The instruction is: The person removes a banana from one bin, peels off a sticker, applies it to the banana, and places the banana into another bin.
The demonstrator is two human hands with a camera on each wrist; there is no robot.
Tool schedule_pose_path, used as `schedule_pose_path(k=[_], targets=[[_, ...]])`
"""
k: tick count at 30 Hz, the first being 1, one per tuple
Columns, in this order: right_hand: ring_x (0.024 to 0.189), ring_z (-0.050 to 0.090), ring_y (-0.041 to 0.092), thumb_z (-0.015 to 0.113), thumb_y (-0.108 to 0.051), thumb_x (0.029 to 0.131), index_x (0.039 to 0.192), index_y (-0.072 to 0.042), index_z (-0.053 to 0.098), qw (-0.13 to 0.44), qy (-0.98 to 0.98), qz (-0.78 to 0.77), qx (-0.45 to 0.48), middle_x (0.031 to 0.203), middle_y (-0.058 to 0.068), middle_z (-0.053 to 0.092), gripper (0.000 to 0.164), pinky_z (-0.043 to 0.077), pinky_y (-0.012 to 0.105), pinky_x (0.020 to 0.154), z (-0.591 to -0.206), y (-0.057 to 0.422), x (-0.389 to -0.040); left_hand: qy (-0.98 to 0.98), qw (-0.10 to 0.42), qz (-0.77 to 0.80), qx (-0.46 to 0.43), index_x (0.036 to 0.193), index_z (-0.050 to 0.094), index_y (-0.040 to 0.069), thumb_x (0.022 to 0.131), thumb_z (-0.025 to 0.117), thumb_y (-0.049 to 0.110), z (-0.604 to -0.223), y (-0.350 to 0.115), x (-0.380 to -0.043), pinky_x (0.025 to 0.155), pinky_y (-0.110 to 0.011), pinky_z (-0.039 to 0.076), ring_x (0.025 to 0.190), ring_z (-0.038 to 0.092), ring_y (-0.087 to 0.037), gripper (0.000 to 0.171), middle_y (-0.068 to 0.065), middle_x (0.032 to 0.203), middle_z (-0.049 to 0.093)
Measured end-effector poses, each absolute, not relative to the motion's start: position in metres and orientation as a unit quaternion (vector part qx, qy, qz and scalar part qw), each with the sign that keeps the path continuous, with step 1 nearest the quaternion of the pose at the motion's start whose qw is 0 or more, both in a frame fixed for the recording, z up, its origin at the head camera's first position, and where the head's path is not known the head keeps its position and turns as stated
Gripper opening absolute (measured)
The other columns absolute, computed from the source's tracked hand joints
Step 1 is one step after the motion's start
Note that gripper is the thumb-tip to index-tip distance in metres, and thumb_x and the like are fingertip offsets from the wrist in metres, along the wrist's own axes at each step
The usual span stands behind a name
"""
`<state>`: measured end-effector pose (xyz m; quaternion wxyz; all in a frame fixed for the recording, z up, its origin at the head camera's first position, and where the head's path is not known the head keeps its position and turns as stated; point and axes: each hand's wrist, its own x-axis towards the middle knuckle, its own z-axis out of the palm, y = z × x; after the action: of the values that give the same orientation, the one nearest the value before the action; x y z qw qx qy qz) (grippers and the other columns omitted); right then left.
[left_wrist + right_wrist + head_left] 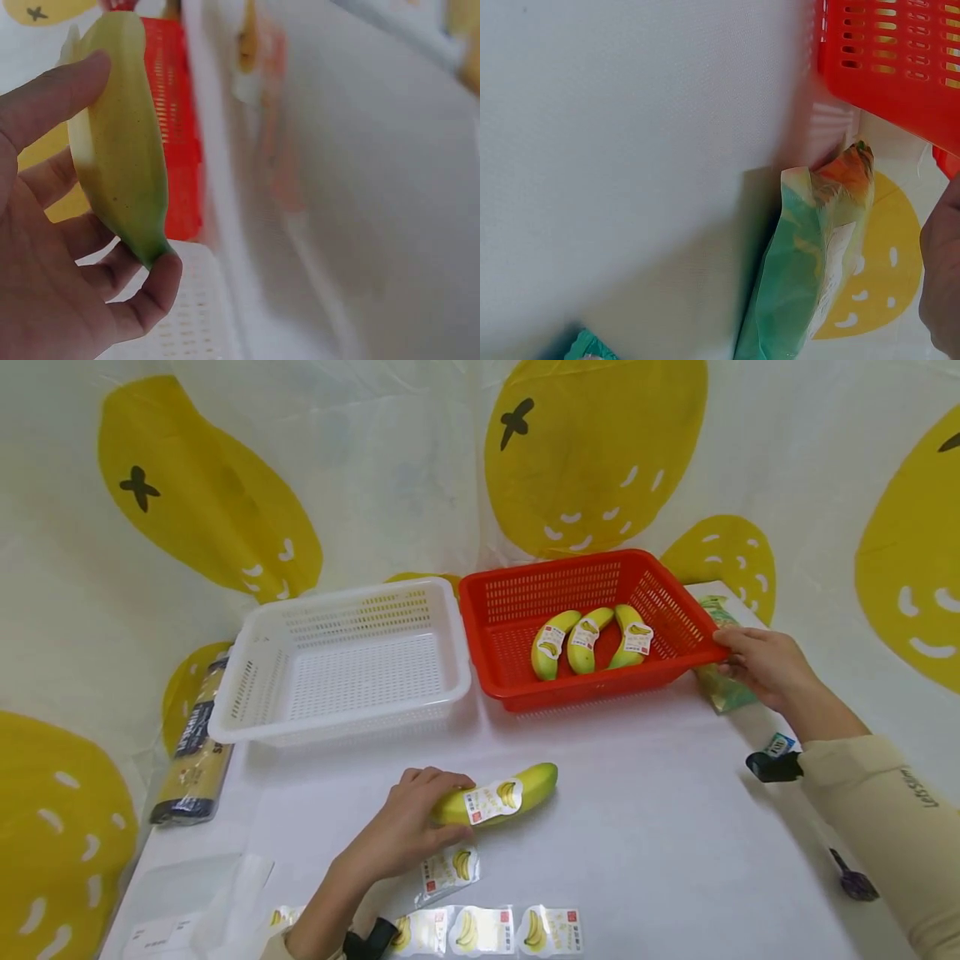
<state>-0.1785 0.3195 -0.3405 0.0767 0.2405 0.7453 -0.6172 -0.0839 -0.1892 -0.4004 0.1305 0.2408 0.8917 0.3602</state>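
My left hand (411, 817) holds a banana (536, 783) by one end above the table, and a white sticker (491, 802) with a banana picture lies on its upper side. In the left wrist view, thumb and fingers curl round the banana (124, 127). Over at the right, my right hand (768, 664) grips the near right corner of the red basket (570, 693). Inside that basket lie three bananas, a left one (546, 652), a middle one (583, 647) and a right one (628, 635), each bearing a sticker.
A white basket (345, 718) stands left of the red one. Sticker sheets (480, 931) lie at the front edge, near a clear plastic box (176, 902). A spaghetti pack (195, 752) lies far left, a green bag (787, 277) behind my right hand, and a dark purple spoon-like item (855, 883) at right.
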Motion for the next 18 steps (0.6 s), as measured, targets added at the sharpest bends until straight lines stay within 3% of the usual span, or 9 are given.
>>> schedule_pose_path(k=[5, 7, 13, 18], targets=[[0.089, 0.062, 0.005, 0.071, -0.054, 0.088, 0.154, -0.016, 0.041, 0.078, 0.751, -0.611, 0.238, 0.09, -0.021, 0.064, 0.081, 0.057, 0.017, 0.079, -0.341, 0.32, -0.178, 0.88, 0.098, 0.405, 0.229, 0.128, 0.063, 0.034, 0.084, 0.084, 0.03, -0.378, -0.188, -0.076, 0.099, -0.041, 0.039, 0.117, 0.045, -0.015, 0.048, 0.014, 0.123, 0.063], [0.089, 0.062, 0.005, 0.07, -0.055, 0.088, 0.157, -0.014, 0.037, 0.077, 0.757, -0.605, 0.236, 0.091, -0.022, 0.064, 0.087, 0.057, 0.017, 0.079, -0.341, 0.32, -0.177, 0.876, 0.077, 0.422, 0.223, 0.129, 0.063, 0.032, 0.083, 0.085, 0.029, -0.368, -0.185, -0.075, 0.096, -0.038, 0.041, 0.115, 0.044, -0.014, 0.051, 0.013, 0.122, 0.063], [0.088, 0.062, 0.005, 0.067, -0.058, 0.089, 0.157, -0.009, 0.034, 0.068, 0.769, -0.591, 0.232, 0.092, -0.022, 0.062, 0.09, 0.057, 0.017, 0.079, -0.344, 0.319, -0.177, 0.875, 0.012, 0.444, 0.192, 0.134, 0.061, 0.018, 0.083, 0.085, 0.025, -0.339, -0.173, -0.084, 0.085, -0.035, 0.041, 0.11, 0.044, -0.019, 0.057, 0.001, 0.127, 0.064], [0.089, 0.062, 0.005, 0.064, -0.061, 0.09, 0.159, -0.007, 0.032, 0.057, 0.785, -0.574, 0.228, 0.094, -0.022, 0.06, 0.093, 0.057, 0.016, 0.08, -0.348, 0.319, -0.177, 0.875, -0.019, 0.46, 0.148, 0.137, 0.059, 0.016, 0.088, 0.08, 0.031, -0.321, -0.159, -0.108, 0.08, -0.035, 0.039, 0.11, 0.044, -0.024, 0.055, -0.007, 0.126, 0.063]])
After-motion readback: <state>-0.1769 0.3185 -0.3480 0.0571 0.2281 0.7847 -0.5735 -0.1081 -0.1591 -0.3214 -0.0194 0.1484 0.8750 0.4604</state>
